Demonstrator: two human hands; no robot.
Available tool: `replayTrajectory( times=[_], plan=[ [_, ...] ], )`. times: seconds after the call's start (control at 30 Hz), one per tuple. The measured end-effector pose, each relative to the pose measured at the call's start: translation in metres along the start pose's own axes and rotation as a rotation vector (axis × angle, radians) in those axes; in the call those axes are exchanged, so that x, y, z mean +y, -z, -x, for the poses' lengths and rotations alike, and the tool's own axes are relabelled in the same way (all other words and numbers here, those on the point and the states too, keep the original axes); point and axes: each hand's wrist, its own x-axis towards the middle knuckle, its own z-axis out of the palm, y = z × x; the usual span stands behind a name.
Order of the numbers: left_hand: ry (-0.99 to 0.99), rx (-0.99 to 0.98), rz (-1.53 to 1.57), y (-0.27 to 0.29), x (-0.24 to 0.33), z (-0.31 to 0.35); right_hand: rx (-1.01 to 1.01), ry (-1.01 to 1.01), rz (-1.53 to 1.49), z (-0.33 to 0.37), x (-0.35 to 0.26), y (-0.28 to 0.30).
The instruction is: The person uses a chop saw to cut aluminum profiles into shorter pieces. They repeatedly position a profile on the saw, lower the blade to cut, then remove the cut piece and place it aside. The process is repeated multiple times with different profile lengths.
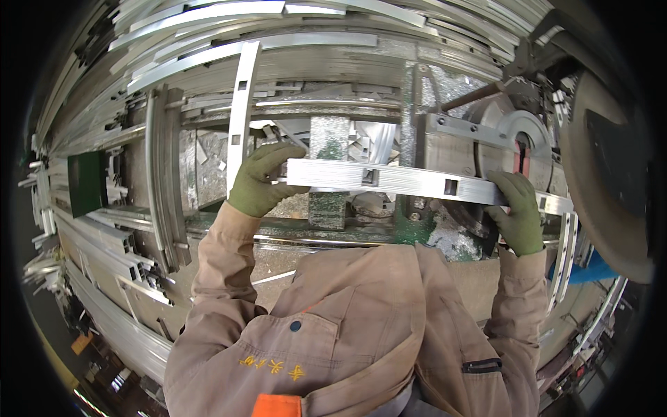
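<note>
A bright aluminium profile [410,180] with square cut-outs lies crosswise in front of me. My left hand [266,182], in a green glove, grips its left end between fingers and thumb. Farther right, my right hand [517,212], gloved alike, is closed around the same profile, which runs on past it. Another aluminium bar with square holes [242,94] stretches away from me just behind my left hand. Beyond my right hand is a metal clamp bed with a round plate [531,132].
A large round saw guard or disc [601,174] stands close by on the right. Long aluminium profiles [201,28] are piled across the far side. Bars hang at the left [161,174]. Offcuts [365,142] lie below the green-painted frame [326,201]. Something blue [590,270] shows at lower right.
</note>
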Motion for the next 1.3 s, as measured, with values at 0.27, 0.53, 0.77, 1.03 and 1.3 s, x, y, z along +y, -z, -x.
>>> replayTrajectory(
  times=[0.27, 0.53, 0.77, 1.03, 1.3],
  plan=[
    [0.027, 0.020, 0.039, -0.005, -0.008, 0.003, 0.049, 0.030, 0.008, 0.001, -0.002, 0.004],
    [0.030, 0.025, 0.150, -0.007, -0.005, 0.003, 0.057, 0.031, -0.007, 0.003, 0.000, 0.005],
    [0.044, 0.031, 0.009, -0.004, -0.001, 0.005, 0.069, 0.084, -0.050, 0.003, 0.007, -0.001],
    [0.069, 0.068, 0.115, -0.006, -0.018, 0.002, 0.158, 0.085, 0.053, 0.017, 0.008, 0.003],
    [0.021, 0.132, -0.181, 0.001, -0.028, 0.000, 0.273, -0.066, 0.160, 0.115, -0.044, 0.034]
  ],
)
